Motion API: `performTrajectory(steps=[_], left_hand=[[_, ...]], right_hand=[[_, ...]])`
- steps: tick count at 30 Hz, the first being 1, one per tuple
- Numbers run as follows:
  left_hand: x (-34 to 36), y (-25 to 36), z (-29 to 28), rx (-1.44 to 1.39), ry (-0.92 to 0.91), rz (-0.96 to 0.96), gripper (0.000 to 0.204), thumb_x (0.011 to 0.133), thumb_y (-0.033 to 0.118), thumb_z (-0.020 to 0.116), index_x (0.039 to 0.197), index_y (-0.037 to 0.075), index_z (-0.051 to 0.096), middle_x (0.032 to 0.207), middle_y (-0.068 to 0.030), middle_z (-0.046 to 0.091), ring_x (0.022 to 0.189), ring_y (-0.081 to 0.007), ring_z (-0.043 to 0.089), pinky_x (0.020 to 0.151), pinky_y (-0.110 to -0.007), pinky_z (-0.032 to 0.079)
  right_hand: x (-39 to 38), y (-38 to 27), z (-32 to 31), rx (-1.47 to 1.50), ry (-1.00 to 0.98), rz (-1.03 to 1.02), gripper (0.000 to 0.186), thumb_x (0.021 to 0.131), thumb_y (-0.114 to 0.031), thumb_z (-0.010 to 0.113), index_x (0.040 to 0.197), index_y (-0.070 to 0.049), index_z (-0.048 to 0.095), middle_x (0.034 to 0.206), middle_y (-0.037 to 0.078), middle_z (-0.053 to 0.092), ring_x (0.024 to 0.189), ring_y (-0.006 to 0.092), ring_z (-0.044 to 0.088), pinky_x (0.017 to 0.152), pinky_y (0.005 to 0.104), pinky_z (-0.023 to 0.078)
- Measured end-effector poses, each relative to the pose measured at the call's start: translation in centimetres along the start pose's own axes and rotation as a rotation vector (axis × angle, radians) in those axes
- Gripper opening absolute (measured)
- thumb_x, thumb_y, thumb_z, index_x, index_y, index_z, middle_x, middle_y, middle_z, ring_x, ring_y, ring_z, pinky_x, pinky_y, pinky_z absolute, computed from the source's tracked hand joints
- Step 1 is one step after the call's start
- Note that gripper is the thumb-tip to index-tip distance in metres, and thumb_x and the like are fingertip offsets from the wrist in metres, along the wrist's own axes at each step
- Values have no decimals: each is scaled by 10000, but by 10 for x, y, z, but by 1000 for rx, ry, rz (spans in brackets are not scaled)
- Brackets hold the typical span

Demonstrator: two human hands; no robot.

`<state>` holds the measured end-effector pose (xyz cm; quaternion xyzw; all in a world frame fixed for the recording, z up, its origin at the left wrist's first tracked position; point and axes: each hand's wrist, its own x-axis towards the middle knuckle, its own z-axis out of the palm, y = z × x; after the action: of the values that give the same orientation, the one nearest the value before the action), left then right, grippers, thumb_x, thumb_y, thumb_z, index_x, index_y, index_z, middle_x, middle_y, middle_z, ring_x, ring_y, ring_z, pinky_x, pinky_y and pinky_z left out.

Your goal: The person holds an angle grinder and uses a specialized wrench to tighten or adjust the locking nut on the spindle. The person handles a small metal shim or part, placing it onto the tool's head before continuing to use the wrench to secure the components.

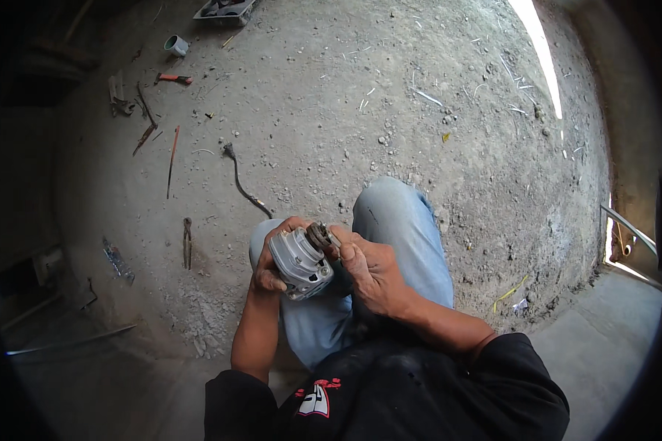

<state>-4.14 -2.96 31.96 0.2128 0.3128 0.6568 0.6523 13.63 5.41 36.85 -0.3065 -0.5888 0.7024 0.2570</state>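
Above my knees I hold an angle grinder (pixel 294 257), its silver metal gear head facing up. My left hand (pixel 271 278) is closed round the head from the left side, thumb along its lower edge. A dark round flange (pixel 318 235) sticks out at the head's upper right, with no disc showing on it. Against that flange my right hand (pixel 373 273) is closed, thumb and fingers pinching a small light metal piece (pixel 335 239) whose kind I cannot make out. The grinder's body is mostly hidden. A black cord (pixel 239 180) with a plug runs from behind my left knee onto the floor.
Pliers (pixel 187 242), a red-handled hammer (pixel 173 79), a thin rod (pixel 173 162) and a white cup (pixel 176 45) lie on the dusty floor to the left. A tray (pixel 224 10) stands at the far edge. Stones and pale strips (pixel 428 98) are scattered ahead and right.
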Motion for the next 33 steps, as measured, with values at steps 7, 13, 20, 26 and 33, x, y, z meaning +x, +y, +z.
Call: performTrajectory(steps=[7,13,20,26,33], left_hand=[[-31,-23,-19,71,205,-101,1182,457,624,921,1319,-28,442,1256,-121,587,1111,-229,611,976,-350,485],[-57,-44,-43,204,328,-164,975,590,560,860,1276,-14,472,1214,-106,598,1082,-207,611,951,-334,489],[-73,-63,-67,399,360,-231,737,745,484,790,1225,1,508,1165,-88,611,1049,-180,611,922,-316,494],[-46,-38,-33,5,300,-156,332,954,300,609,1116,15,556,1040,-67,636,954,-153,622,854,-303,511],[-47,-17,-15,281,179,-65,765,769,444,799,1287,-20,482,1150,-135,633,1056,-213,636,916,-334,525]], right_hand=[[-5,-18,-1,-39,-8,142,319,1039,-184,494,1226,43,618,1054,205,686,856,259,681,801,326,521],[-4,-11,3,-82,-8,-4,301,1027,-181,509,1222,23,613,943,203,677,764,323,672,706,360,530],[-5,-17,1,-109,-69,34,357,1001,-186,544,1292,19,570,847,211,647,738,360,660,666,392,522],[-10,1,-1,-65,-76,-65,399,978,-165,577,1329,23,550,854,193,675,733,339,679,677,368,538],[-6,4,-3,-40,-142,-100,394,975,-152,593,1332,11,560,830,164,676,673,259,673,644,324,531]])
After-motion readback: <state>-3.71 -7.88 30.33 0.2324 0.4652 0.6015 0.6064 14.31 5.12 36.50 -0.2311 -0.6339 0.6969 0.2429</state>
